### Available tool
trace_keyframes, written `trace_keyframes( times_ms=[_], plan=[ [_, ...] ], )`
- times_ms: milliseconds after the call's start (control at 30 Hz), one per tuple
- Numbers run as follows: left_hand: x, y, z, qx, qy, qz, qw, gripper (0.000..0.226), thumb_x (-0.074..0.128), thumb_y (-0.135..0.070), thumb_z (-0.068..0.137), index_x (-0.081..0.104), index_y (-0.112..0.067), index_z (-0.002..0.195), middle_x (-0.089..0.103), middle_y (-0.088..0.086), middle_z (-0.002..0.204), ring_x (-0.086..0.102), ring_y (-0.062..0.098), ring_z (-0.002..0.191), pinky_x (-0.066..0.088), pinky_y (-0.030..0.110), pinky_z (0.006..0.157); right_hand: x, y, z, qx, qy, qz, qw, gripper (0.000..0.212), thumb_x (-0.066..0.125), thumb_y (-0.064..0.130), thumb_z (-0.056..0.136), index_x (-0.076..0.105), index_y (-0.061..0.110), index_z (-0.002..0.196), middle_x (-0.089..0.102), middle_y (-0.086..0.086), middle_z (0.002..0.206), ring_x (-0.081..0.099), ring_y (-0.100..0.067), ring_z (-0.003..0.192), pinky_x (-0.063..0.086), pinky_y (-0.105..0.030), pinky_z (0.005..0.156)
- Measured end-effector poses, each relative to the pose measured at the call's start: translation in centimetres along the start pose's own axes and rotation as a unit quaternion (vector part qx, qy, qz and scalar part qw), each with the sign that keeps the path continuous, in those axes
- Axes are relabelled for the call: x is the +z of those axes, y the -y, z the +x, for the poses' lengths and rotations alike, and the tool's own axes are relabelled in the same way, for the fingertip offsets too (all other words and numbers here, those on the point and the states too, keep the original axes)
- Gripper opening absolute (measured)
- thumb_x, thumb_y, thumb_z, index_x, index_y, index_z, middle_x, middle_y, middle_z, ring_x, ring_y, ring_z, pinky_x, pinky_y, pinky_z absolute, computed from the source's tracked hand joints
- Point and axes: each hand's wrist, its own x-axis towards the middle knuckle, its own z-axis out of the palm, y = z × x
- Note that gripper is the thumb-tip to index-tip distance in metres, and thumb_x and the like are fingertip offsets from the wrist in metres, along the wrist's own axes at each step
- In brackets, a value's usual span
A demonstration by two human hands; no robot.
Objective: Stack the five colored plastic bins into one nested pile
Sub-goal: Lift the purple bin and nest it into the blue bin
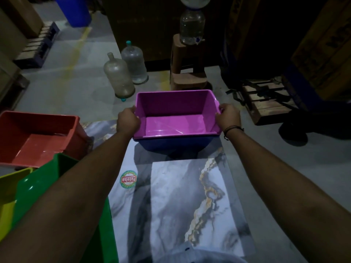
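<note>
Gripping the pink bin point(174, 111) by its two short ends, both hands reach forward over the far end of a marble-patterned table point(171, 196); the left hand point(127, 119) is curled shut on the bin's left rim, fingers folded over the edge; the right hand point(228, 115) is closed on the right rim the same way, with a dark cord band point(232, 130) around its wrist; the pink bin sits nested inside a blue bin point(171, 144), whose wall shows below the pink rim along the near side; whether the blue bin rests on the table or is lifted just above it cannot be told, though a shadow lies beneath it; to the left an orange bin point(39, 135) stands upright and empty at the table's edge; nearer, a green bin point(49, 179) lies partly under the left forearm, and a yellow bin point(9, 188) shows just beside it at the frame's left edge; a round red-and-green sticker point(128, 179) is stuck on the tabletop between the arms; on the floor beyond stand two clear water jugs point(125, 71), close together, and a brown stool point(187, 63) with a bottle point(191, 25) on top; the room is dim.
</note>
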Motion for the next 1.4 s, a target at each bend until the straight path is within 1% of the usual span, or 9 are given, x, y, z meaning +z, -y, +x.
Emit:
trace_keyframes(
  times_ms=[167,333,533,700,833,1000,1100,1200,1400],
  plan=[
    [0.1,0.2,0.2,-0.02,-0.008,0.007,1.0,0.035,0.054,-0.005,0.097,0.067,-0.004,0.13,0.071,0.022,0.118,0.068,0.038,0.106,0.053,0.042,0.091,0.4,-0.3,0.1,0.004,-0.004,0.016,1.0,0.032,0.066,0.008,0.086,0.072,0.009,0.118,0.072,-0.018,0.1,0.064,-0.024,0.082,0.045,-0.022,0.076],
    [0.2,0.5,-0.1,-0.009,-0.025,0.016,1.0,0.033,0.055,-0.006,0.094,0.072,-0.004,0.122,0.074,0.024,0.106,0.07,0.041,0.096,0.055,0.044,0.086,0.3,-0.3,-0.1,0.016,-0.016,0.037,0.999,0.039,0.072,0.009,0.086,0.069,0.007,0.124,0.072,-0.017,0.112,0.069,-0.03,0.1,0.052,-0.03,0.095],
    [0.1,1.1,-0.2,0.001,-0.017,0.002,1.0,0.032,0.056,-0.006,0.092,0.074,-0.003,0.118,0.075,0.023,0.102,0.071,0.039,0.092,0.056,0.043,0.083,0.6,-0.4,-0.6,0.024,-0.026,0.04,0.999,0.037,0.072,0.013,0.085,0.071,0.013,0.122,0.074,-0.014,0.102,0.07,-0.027,0.089,0.055,-0.028,0.088],
    [0.0,1.2,-0.6,0.018,-0.003,0.031,0.999,0.031,0.052,-0.007,0.092,0.075,-0.008,0.112,0.074,0.023,0.096,0.069,0.041,0.089,0.054,0.044,0.08,0.2,-0.2,-1.0,-0.005,0.004,-0.005,1.0,0.025,0.07,0.017,0.086,0.075,0.013,0.111,0.073,-0.016,0.092,0.069,-0.032,0.088,0.058,-0.04,0.082],
    [-0.4,0.9,-1.2,0.047,0.037,0.081,0.995,0.026,0.048,-0.005,0.095,0.067,-0.003,0.114,0.071,0.026,0.101,0.067,0.045,0.095,0.052,0.046,0.081,-0.4,-0.1,-1.7,-0.012,0.03,-0.021,0.999,0.03,0.067,0.023,0.09,0.069,0.02,0.12,0.073,-0.012,0.102,0.068,-0.032,0.092,0.059,-0.045,0.083],
    [-0.9,1.4,-4.3,0.078,-0.01,0.081,0.994,0.028,0.05,-0.033,0.098,0.059,-0.012,0.114,0.071,0.016,0.101,0.067,0.039,0.089,0.057,0.045,0.077,-0.6,-0.7,-3.8,-0.068,0.012,-0.039,0.997,0.034,0.064,0.031,0.089,0.063,0.019,0.12,0.069,-0.009,0.105,0.063,-0.031,0.097,0.057,-0.046,0.082],
    [-1.5,1.6,-6.7,0.092,-0.045,0.087,0.991,0.041,0.049,-0.044,0.099,0.06,-0.011,0.121,0.071,0.018,0.11,0.067,0.04,0.099,0.056,0.047,0.082,0.0,-0.7,-5.3,-0.116,-0.021,-0.097,0.988,0.039,0.055,0.039,0.089,0.06,0.014,0.119,0.066,-0.012,0.112,0.057,-0.034,0.103,0.051,-0.044,0.087],
    [-2.3,1.7,-8.0,0.086,-0.063,0.102,0.989,0.051,0.051,-0.045,0.099,0.059,-0.008,0.132,0.068,0.018,0.127,0.065,0.039,0.114,0.053,0.049,0.093,0.2,0.7,-6.9,-0.148,-0.047,-0.128,0.979,0.043,0.059,0.035,0.091,0.058,0.011,0.127,0.061,-0.014,0.125,0.052,-0.036,0.115,0.046,-0.046,0.094],
    [-4.9,2.1,-9.6,0.1,-0.063,0.124,0.985,0.059,0.049,-0.054,0.095,0.058,-0.017,0.141,0.066,0.01,0.136,0.061,0.034,0.124,0.049,0.049,0.101,0.8,4.9,-10.7,-0.196,-0.04,-0.116,0.973,0.044,0.061,0.029,0.09,0.06,0.009,0.129,0.062,-0.013,0.128,0.05,-0.036,0.12,0.042,-0.048,0.099]
  ],
)
